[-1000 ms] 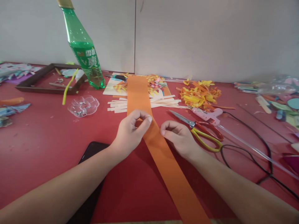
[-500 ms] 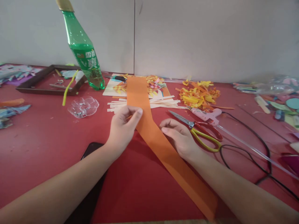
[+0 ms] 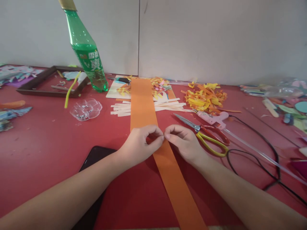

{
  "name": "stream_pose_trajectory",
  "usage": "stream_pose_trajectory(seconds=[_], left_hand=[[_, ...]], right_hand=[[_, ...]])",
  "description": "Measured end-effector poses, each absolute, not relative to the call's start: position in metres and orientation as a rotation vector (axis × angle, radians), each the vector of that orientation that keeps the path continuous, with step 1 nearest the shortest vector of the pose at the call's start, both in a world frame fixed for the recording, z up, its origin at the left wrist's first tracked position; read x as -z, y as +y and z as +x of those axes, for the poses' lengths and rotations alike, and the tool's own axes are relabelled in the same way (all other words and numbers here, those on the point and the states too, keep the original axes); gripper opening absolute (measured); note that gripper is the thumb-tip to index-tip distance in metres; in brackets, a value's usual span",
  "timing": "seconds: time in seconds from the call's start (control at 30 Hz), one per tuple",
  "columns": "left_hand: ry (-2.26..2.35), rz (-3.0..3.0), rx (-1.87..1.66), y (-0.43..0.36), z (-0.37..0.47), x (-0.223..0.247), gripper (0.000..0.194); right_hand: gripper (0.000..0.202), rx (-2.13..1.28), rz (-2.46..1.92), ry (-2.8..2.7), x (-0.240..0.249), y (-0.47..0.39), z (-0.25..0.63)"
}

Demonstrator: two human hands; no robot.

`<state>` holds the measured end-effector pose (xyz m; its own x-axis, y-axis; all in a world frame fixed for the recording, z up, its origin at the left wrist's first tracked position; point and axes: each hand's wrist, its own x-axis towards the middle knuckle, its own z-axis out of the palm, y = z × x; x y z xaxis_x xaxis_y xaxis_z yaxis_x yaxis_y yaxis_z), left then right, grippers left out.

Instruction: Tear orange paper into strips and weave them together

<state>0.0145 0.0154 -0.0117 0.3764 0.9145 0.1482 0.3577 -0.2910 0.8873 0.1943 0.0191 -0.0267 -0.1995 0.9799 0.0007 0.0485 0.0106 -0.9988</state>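
Note:
A long orange paper strip runs from the back of the table toward me, bending where my hands are. My left hand lies across the strip, thumb and forefinger pinched at its right edge. Fingertip to fingertip with it, my right hand is also closed in a pinch at that edge. The bit of paper between the fingertips is mostly hidden. Scissors with one red and one yellow handle lie just beyond my right hand. A dark phone is partly under my left forearm.
A green bottle leans in view beside a dark frame. Nearby sits a clear petal-shaped dish. Pale paper strips, a pile of yellow and orange scraps and a pink glue gun with black cable lie behind and right.
My left hand has moved right and nearer, across the strip, to meet my right hand. The strip's near end has swung left. My right hand has barely moved.

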Motion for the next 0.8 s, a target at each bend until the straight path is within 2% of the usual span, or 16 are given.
stream_pose_trajectory(seconds=[0.43,0.8], left_hand=[[1.094,1.597,-0.955,0.022,0.015,0.010,0.012],[1.206,1.403,-1.267,0.029,0.012,0.015,0.012]], right_hand=[[0.010,-1.300,-1.137,-1.437,0.024,0.020,0.193],[0.012,-1.368,-1.220,-1.418,0.018,0.015,0.189]])
